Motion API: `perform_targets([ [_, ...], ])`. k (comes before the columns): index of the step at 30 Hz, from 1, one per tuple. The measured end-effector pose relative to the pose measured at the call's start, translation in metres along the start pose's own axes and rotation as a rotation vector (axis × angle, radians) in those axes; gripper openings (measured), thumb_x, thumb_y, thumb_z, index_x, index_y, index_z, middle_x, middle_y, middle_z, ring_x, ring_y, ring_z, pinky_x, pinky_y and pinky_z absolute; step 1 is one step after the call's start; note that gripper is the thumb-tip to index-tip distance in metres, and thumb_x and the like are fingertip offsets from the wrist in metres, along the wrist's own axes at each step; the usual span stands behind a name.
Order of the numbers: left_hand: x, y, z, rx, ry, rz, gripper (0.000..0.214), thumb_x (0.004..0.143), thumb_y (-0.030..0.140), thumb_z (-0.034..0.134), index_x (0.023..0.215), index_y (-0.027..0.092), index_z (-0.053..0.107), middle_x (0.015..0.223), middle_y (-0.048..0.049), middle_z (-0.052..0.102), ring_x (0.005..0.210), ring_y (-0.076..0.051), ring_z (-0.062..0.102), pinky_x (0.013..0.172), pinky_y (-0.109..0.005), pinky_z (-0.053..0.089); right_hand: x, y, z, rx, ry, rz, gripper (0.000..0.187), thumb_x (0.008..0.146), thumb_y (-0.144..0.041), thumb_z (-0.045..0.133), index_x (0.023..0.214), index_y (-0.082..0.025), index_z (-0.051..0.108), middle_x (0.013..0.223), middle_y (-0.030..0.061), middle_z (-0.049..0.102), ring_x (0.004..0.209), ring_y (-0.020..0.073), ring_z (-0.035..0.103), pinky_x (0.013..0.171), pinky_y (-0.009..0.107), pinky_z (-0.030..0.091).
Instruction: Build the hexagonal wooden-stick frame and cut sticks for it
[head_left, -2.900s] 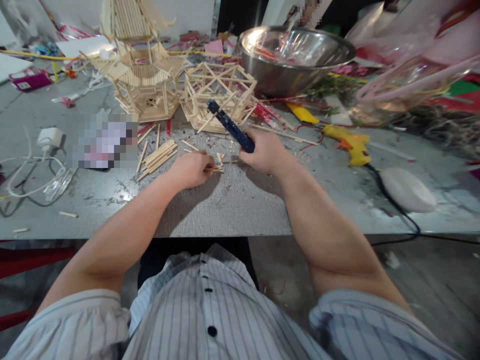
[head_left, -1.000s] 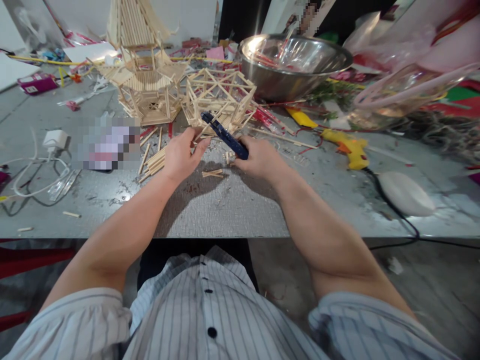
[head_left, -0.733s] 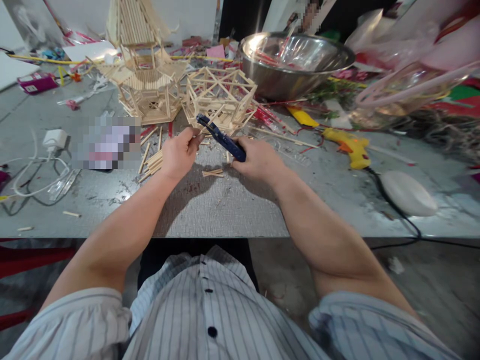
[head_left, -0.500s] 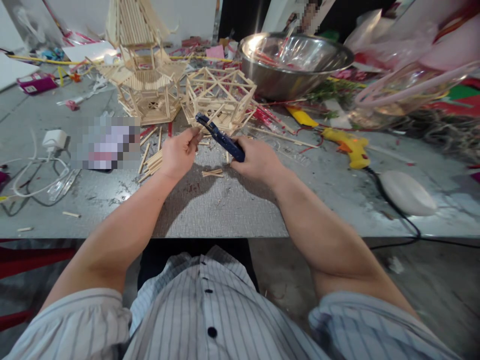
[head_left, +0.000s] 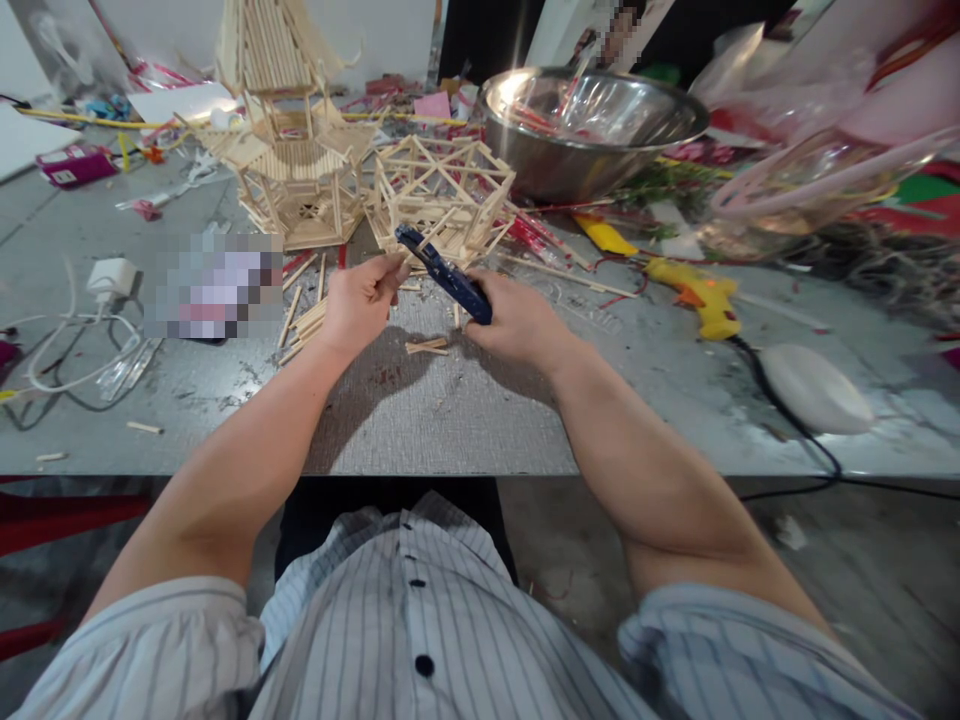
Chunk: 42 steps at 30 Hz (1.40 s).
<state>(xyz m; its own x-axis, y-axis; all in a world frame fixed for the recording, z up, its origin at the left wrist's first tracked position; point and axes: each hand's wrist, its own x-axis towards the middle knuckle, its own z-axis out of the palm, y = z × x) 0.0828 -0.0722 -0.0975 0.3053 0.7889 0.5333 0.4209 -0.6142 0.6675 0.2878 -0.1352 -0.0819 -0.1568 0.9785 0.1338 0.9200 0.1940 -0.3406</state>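
My left hand (head_left: 364, 305) is closed in a pinch on a thin wooden stick (head_left: 437, 230), which slants up to the right past the head of the tool. Wrapped in my right hand (head_left: 517, 318) are dark blue cutting pliers (head_left: 451, 280), their head pointing up and left towards my left fingertips. Whether the jaws touch the stick I cannot tell. Just behind the tool stands an open wooden stick frame (head_left: 442, 185). Loose sticks (head_left: 306, 325) lie beside my left hand, and a few short pieces (head_left: 427, 346) rest on the table between my wrists.
A tiered wooden stick pavilion (head_left: 292, 170) stands at the back left. Behind the frame sits a large metal bowl (head_left: 570, 165). A yellow glue gun (head_left: 697, 295) with a black cord lies to the right, near a white oval object (head_left: 816, 388). A phone (head_left: 225, 290) and white charger (head_left: 111, 280) are left.
Both hands and the pliers stay almost in place, with only a tiny shift. The stick from my left hand now shows more plainly beyond the tool's head.
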Motion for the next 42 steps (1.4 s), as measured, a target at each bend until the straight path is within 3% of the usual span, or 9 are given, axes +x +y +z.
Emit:
perform_targets([
  [6,0.001,-0.001,-0.002,0.036,0.007,0.002,0.032,0.094,0.045,0.049,0.091,0.021,0.071,0.054,0.0004,0.058,0.054,-0.014,0.059,0.053,-0.025,0.045,-0.002,-0.009,-0.002,-0.053,-0.045,0.094,0.046,0.075,-0.028,0.052,0.12,-0.018,0.053,0.113,0.0162,0.066,0.1,0.0326,0.062,0.079,0.045,0.047],
  [11,0.001,-0.004,-0.002,0.142,0.043,0.007,0.025,0.092,0.036,0.053,0.088,0.019,0.07,0.058,-0.0004,0.061,0.055,-0.012,0.058,0.052,-0.023,0.04,-0.004,-0.016,0.0,-0.052,-0.014,0.102,0.036,0.078,-0.028,0.05,0.113,-0.019,0.055,0.098,0.0139,0.068,0.085,0.028,0.062,0.07,0.039,0.044],
  [18,0.0,-0.008,-0.002,0.217,0.059,-0.004,0.02,0.089,0.033,0.058,0.09,0.018,0.071,0.064,-0.0017,0.067,0.056,-0.011,0.058,0.056,-0.022,0.039,-0.005,-0.023,0.003,-0.086,-0.036,0.121,0.03,0.08,-0.029,0.049,0.106,-0.018,0.058,0.096,0.015,0.068,0.085,0.0279,0.063,0.073,0.039,0.044],
  [25,0.0,-0.007,-0.002,0.206,0.067,-0.004,0.022,0.09,0.036,0.056,0.093,0.02,0.071,0.065,-0.0021,0.068,0.062,-0.013,0.062,0.059,-0.022,0.043,-0.002,-0.021,0.008,-0.084,-0.03,0.107,0.04,0.077,-0.029,0.048,0.116,-0.019,0.057,0.1,0.0158,0.069,0.093,0.0339,0.064,0.078,0.048,0.049],
  [32,0.001,-0.003,-0.001,0.166,0.064,0.082,0.026,0.094,0.032,0.049,0.099,0.022,0.072,0.073,-0.0032,0.069,0.08,-0.016,0.068,0.072,-0.024,0.048,0.001,-0.008,0.009,0.025,-0.006,0.001,0.078,0.071,-0.027,0.051,0.145,-0.024,0.029,0.132,0.0132,0.056,0.116,0.0331,0.056,0.088,0.049,0.049],
  [42,0.005,-0.007,-0.002,0.186,0.044,0.085,0.023,0.093,0.033,0.052,0.093,0.023,0.073,0.077,-0.0045,0.072,0.08,-0.017,0.069,0.072,-0.026,0.05,0.001,-0.005,-0.002,0.069,-0.066,-0.114,0.085,0.068,-0.021,0.05,0.149,-0.029,0.024,0.141,0.0076,0.051,0.127,0.0322,0.049,0.095,0.05,0.046],
])
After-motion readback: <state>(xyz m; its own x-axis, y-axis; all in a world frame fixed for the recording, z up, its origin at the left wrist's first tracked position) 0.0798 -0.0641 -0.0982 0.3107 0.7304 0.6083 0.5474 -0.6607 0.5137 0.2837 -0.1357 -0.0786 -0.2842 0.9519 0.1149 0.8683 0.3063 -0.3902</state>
